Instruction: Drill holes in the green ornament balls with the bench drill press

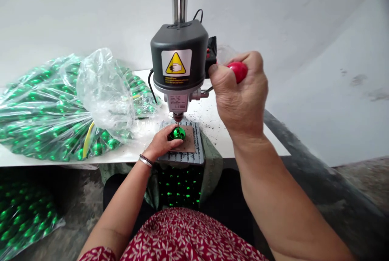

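Note:
A dark grey drill press (pixel 179 56) with a yellow warning label stands in the middle. Under its bit, a shiny green ball (pixel 179 133) rests on a brown pad (pixel 190 141) over the machine's grey base (pixel 199 151). My left hand (pixel 162 142), with bracelets at the wrist, grips the ball from the left between thumb and fingers. The bit's tip meets the top of the ball or is just above it; which one I cannot tell. At the right, my right hand (pixel 243 90) is closed round the red knob (pixel 238 71) of the press's lever.
A big clear plastic bag (pixel 57 111) of green balls lies on the white table (pixel 225 143) at the left. Another such bag (pixel 24 216) sits on the floor at the lower left. More green balls (pixel 179 186) are below the table edge, beside green cloth. Dark shavings dot the tabletop.

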Tool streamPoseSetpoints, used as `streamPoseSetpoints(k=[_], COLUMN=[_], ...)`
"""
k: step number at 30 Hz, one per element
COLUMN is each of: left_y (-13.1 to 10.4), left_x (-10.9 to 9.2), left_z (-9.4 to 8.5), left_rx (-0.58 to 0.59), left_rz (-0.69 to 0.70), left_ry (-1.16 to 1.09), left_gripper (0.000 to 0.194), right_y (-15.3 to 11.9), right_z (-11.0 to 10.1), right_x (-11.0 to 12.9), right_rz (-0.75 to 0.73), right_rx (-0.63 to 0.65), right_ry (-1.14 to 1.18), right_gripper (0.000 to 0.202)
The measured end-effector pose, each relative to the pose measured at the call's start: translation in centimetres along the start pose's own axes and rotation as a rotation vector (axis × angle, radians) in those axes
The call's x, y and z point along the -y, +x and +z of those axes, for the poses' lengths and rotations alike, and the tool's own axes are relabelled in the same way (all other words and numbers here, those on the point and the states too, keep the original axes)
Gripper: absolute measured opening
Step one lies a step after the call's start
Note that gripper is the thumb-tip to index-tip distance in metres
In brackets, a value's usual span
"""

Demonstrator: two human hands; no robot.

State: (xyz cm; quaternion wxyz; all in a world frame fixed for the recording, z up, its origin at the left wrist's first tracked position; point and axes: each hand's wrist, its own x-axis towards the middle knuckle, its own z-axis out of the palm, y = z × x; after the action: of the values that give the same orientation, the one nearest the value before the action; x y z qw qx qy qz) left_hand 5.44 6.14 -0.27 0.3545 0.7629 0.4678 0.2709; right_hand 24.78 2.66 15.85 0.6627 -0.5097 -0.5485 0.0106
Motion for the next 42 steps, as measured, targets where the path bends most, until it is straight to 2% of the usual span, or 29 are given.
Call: streamPoseSetpoints(k=[5, 11, 21, 30, 38, 42], left_y=[0.0, -0.1, -0.1, -0.1, 0.0, -0.1], left_x=[-0.2, -0.2, 0.0, 0.2, 0.7, 0.9], left_z=[0.9, 1.1, 1.4, 1.6, 1.8, 1.9], left_rx=[-0.042, -0.052, -0.073, -0.097, -0.078, -0.081], left_rz=[-0.054, -0.061, -0.099, -0.080, -0.032, -0.021], left_ry=[-0.055, 0.011, 0.042, 0.040, 0.012, 0.000], left_gripper=[0.065, 0.061, 0.069, 0.066, 0.049, 0.047], right_y=[-0.7, -1.1, -2.7, -3.7, -5.4, -6.3], right_z=[-0.3, -0.7, -1.3, -1.2, -0.8, -0.6], right_x=[-0.3, -0.2, -0.5, -0.8, -1.5, -2.3], right_rz=[-0.018, -0.002, -0.037, -0.101, -0.163, -0.177], right_rx=[-0.024, -0.022, -0.021, -0.096, -0.188, -0.214], right_ry=[-0.025, -0.055, -0.145, -0.211, -0.171, -0.177], right_gripper=[0.027, 0.026, 0.019, 0.017, 0.015, 0.015])
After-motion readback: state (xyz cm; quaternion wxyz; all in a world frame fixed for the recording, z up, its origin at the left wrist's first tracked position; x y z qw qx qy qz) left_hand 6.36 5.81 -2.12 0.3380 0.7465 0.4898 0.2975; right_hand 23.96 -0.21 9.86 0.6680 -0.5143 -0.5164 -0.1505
